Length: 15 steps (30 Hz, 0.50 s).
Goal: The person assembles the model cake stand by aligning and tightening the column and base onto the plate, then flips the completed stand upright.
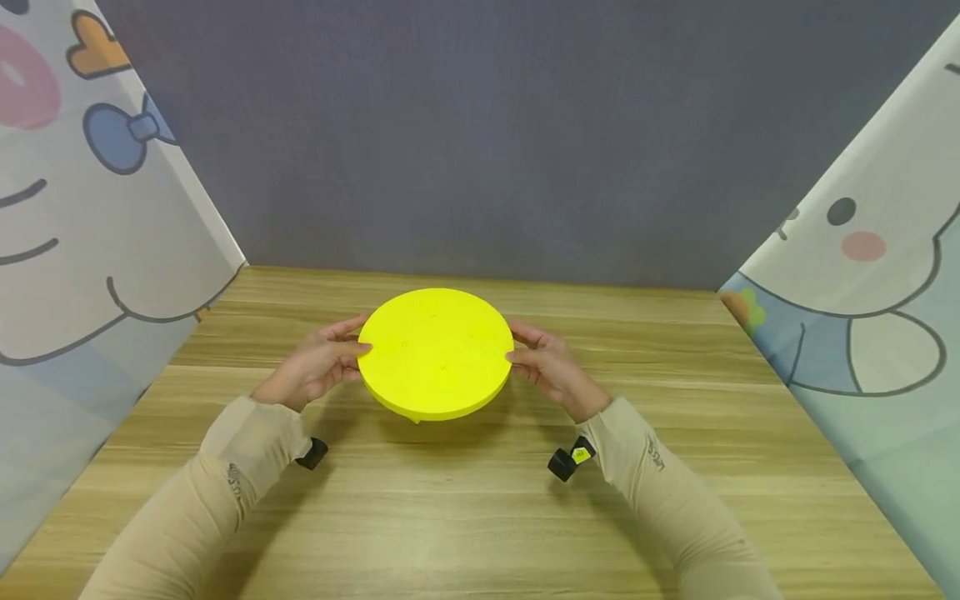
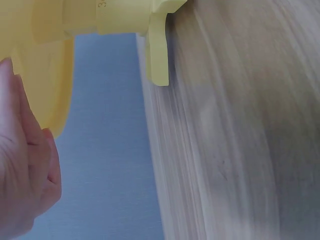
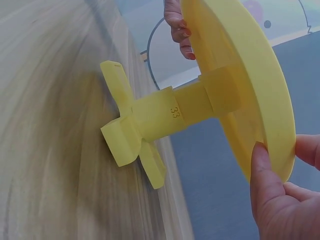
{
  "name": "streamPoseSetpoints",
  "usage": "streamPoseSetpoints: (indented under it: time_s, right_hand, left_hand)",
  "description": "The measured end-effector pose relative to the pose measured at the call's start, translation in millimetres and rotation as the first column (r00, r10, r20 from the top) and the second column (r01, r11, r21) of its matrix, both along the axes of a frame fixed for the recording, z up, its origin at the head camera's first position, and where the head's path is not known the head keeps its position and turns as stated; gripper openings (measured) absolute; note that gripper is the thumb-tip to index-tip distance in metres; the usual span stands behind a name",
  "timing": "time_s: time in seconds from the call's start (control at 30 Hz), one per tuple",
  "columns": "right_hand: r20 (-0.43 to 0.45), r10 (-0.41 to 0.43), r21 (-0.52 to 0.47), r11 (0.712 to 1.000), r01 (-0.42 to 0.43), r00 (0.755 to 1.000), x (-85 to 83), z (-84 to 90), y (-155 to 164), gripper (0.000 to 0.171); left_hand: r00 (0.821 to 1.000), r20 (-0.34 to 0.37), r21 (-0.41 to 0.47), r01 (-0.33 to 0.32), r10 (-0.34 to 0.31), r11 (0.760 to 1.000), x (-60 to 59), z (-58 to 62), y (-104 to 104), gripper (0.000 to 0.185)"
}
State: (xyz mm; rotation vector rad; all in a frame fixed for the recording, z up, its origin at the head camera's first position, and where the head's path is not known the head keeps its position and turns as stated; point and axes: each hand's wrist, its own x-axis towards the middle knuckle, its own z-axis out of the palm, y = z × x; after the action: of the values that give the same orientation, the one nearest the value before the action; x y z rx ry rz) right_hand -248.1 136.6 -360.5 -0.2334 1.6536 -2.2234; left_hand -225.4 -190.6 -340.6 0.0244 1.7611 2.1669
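On the wooden table [image 1: 465,508] before a grey wall, I see my left hand [image 1: 315,367] and right hand [image 1: 551,371] pinching opposite edges of the yellow disc [image 1: 437,352], fingers curled on its rim, apparently to keep it level on its cross-shaped foot [image 3: 132,132].

- The left hand [image 1: 315,367] reached forward from a beige sleeve, its fingers [image 1: 347,329] curled inward in a pinch.
- The right hand [image 1: 551,367] mirrored it, thumb and fingers [image 3: 265,170] pinched together, forearm angled inward.
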Motion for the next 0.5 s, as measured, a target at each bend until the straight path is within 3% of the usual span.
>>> streamPoseSetpoints:
  time_s: [0.5]
  right_hand:
    - [-0.014,0.006,-0.016,1.0,-0.006,1.0,1.1,-8.7,-0.3,0.06]
  left_hand:
    - [1.0,-0.027,-0.044,0.006,-0.007,0.999,-0.4,-9.0,0.6,0.066]
